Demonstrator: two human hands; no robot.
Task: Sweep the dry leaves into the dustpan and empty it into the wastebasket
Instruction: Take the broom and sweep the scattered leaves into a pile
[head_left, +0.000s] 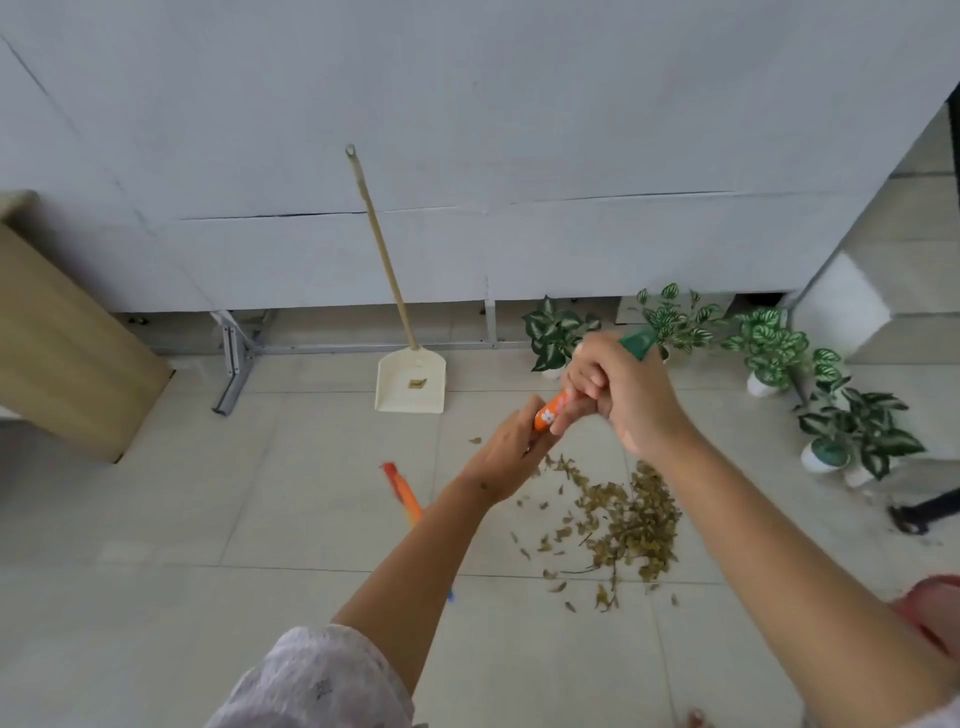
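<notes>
Both hands grip an orange broom handle with a green end cap. My right hand holds it near the top, and my left hand holds it just below. The broom's orange lower part shows blurred on the floor left of my left forearm. A heap of dry leaves lies on the tiled floor under my right forearm. A cream dustpan with a long wooden stick stands against the wall, beyond the leaves and to their left. No wastebasket is in view.
Several potted green plants stand along the wall at the right. A metal frame leg and a wooden cabinet are at the left. A black chair base is at the right edge.
</notes>
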